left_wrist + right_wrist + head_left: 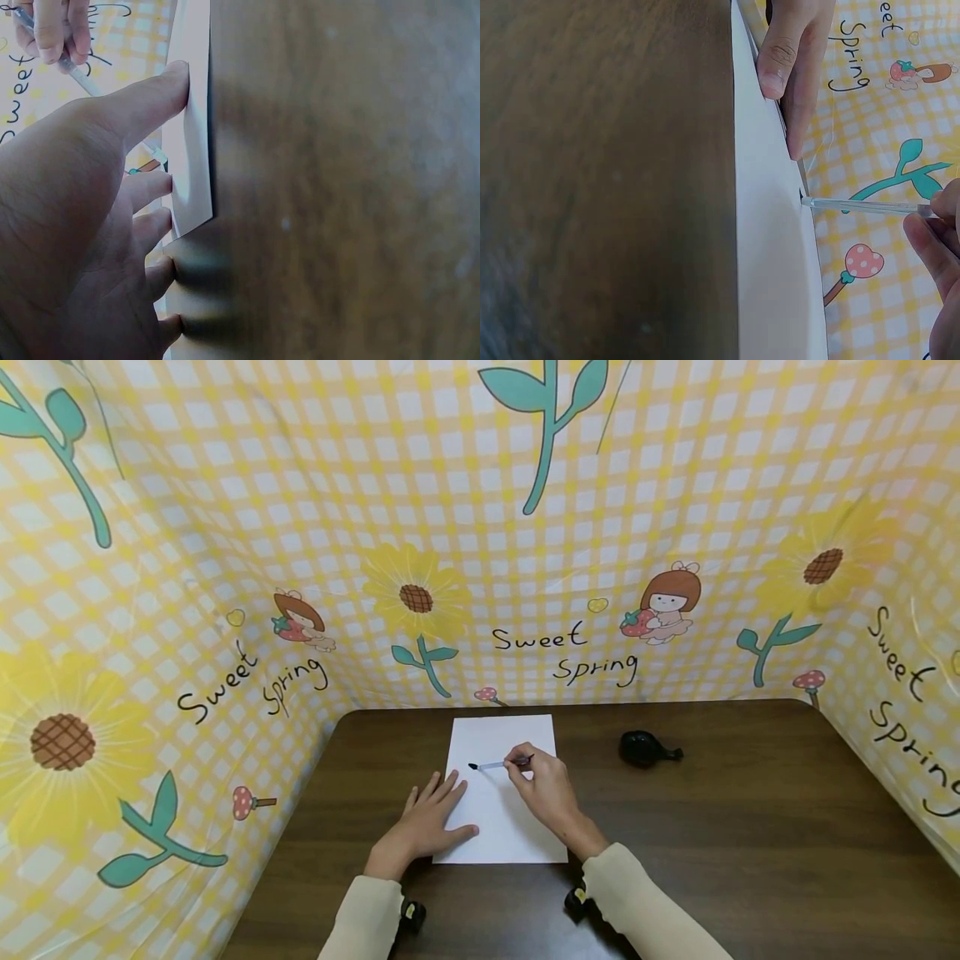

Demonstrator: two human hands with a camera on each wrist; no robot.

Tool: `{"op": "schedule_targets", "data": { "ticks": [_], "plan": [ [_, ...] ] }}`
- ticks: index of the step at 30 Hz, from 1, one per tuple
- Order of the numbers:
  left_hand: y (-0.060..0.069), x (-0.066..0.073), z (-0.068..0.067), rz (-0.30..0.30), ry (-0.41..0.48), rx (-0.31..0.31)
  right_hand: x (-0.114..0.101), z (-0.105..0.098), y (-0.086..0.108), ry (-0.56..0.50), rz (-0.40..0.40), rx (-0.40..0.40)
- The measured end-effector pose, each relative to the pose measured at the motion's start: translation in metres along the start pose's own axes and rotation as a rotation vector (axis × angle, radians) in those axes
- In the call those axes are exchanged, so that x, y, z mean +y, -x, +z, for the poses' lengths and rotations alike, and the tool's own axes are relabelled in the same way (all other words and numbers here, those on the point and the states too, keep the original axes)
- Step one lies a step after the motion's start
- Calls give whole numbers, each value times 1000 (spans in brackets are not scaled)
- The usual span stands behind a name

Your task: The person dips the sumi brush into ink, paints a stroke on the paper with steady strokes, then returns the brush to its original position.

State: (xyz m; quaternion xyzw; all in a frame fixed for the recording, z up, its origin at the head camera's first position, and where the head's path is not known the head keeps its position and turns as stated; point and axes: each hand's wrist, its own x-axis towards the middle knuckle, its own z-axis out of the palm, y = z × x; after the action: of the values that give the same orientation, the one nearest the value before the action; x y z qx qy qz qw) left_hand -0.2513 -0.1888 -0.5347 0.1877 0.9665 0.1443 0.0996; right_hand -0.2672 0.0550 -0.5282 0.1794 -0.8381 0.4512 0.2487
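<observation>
A sheet of white paper [487,827] lies on the brown table. My left hand [431,818] rests spread at the paper's left edge, with thumb and some fingertips on the sheet. Between the thumb and fingers of my right hand [546,785] is a slim brush [491,765] with a clear handle, pinched partway along it. Its dark tip points left over the middle of the paper. In the right wrist view, the brush [870,205] slants down to the sheet with its tip at or very near the surface. No marks show on the paper.
To the right of the paper, a rounded black object [643,749] with a narrow neck lies on the wood-grain table [750,827]. A yellow checked cloth [525,560] with flower prints hangs behind the table and along both sides.
</observation>
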Motion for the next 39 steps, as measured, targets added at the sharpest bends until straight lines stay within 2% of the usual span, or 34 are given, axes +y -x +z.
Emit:
{"op": "schedule_targets", "data": {
  "ticks": [13,20,39],
  "plan": [
    [-3,-6,6,13,24,23,2,-6,2,40,9,-1],
    [-2,-3,1,6,7,-7,4,-10,3,50,5,3],
    [0,-2,1,8,19,-1,8,-21,8,41,36,9]
  ]
}}
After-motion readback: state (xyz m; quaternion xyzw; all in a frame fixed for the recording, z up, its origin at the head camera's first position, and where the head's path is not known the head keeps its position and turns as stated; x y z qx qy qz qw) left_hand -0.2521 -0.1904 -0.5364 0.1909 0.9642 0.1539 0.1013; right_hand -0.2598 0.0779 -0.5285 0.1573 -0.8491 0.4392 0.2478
